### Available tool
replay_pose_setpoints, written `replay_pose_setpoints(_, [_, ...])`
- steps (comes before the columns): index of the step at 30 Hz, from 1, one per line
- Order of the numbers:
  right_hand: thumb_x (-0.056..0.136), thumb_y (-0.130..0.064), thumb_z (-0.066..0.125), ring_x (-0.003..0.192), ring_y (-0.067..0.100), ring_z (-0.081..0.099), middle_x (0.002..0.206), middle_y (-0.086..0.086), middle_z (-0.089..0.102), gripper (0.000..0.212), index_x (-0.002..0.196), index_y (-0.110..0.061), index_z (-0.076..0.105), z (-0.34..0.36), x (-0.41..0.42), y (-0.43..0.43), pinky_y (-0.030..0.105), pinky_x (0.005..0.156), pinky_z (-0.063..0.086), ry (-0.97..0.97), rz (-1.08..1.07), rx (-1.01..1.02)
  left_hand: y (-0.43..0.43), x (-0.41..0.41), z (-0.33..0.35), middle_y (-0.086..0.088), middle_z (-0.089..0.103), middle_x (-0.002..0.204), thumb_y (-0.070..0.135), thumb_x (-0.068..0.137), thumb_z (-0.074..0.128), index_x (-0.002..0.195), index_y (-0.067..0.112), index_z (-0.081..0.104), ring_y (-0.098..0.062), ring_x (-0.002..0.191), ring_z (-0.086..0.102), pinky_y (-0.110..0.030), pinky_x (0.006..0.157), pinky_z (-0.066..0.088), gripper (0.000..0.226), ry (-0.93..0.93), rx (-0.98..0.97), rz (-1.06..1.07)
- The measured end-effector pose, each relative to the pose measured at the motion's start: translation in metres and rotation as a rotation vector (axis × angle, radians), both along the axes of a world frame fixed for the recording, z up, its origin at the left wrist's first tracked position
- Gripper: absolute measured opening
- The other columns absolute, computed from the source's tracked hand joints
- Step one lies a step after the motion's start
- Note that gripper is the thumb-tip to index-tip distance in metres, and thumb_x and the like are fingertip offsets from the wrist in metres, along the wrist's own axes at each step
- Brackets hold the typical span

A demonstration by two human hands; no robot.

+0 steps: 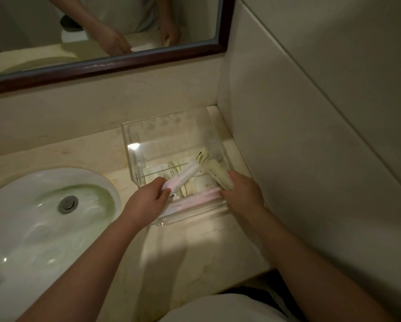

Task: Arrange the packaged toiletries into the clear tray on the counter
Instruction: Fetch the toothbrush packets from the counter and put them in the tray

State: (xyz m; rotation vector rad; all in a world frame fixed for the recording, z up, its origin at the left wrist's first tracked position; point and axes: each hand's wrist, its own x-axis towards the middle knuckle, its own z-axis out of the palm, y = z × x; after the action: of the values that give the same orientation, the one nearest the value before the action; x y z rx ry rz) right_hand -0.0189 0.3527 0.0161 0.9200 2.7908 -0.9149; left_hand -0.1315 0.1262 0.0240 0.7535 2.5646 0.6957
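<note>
A clear acrylic tray [134, 145] sits on the beige counter in the corner by the wall. My left hand [146, 201] grips the near end of a long pink-and-white packet [185, 176] that slants up into the tray. My right hand [243, 191] rests at the tray's near right, fingers closed on a pale yellow packet [218, 170] that leans along the right side. Another pink-and-white packet [195, 201] lies flat along the tray's front wall, between my hands. More pale packets lie on the tray floor, partly hidden.
A white sink basin [39, 217] with a metal drain [67, 204] lies left of the tray. A dark-framed mirror [125, 63] hangs behind the counter. A tiled wall [311, 112] stands close on the right. The counter edge [253, 275] runs near my body.
</note>
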Motion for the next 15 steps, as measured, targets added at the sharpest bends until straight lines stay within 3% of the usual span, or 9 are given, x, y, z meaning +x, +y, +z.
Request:
replay_pose_setpoints(5, [0.073,-0.035,0.072,0.084,0.022,0.066,0.093,-0.002,0.071,0.035,0.106,-0.024,0.063,-0.004,-0.003,0.008,0.031,0.067,0.052,-0.018,0.025,-0.017,0.001,-0.004,0.002,-0.003,0.062,0.089,0.02,0.095,0.049,0.103,0.016,0.058,-0.023,0.076,0.054,-0.033,0.062,0.037,0.013,0.04,-0.018,-0.059])
replay_pose_setpoints(8, [0.074,-0.028,0.074,0.074,0.015,0.067,0.086,-0.007,0.07,0.03,0.101,-0.028,0.064,-0.003,0.003,0.008,0.031,0.06,0.056,0.049,-0.054,-0.218,0.009,-0.005,0.003,-0.004,0.066,0.092,0.016,0.091,0.053,0.102,0.018,0.061,-0.026,0.082,0.061,-0.031,0.061,0.038,0.014,0.064,-0.024,-0.09])
replay_pose_setpoints(12, [0.08,-0.018,0.076,0.06,0.012,0.064,0.08,0.004,0.069,0.018,0.093,-0.019,0.064,-0.002,0.012,0.01,0.029,0.049,0.057,0.2,-0.218,-0.414,0.026,-0.004,0.002,-0.004,0.067,0.12,0.011,0.091,0.054,0.12,0.018,0.066,-0.025,0.108,0.061,-0.028,0.08,0.045,0.032,0.09,-0.022,-0.134])
replay_pose_setpoints(15, [0.083,-0.018,0.072,0.052,0.004,0.059,0.076,0.0,0.066,0.015,0.092,-0.02,0.061,-0.001,0.017,0.012,0.023,0.045,0.049,0.221,-0.216,-0.41,0.037,-0.006,-0.005,-0.009,0.066,0.117,0.015,0.093,0.053,0.113,0.014,0.069,-0.029,0.108,0.061,-0.036,0.089,0.05,0.026,0.068,-0.05,-0.23])
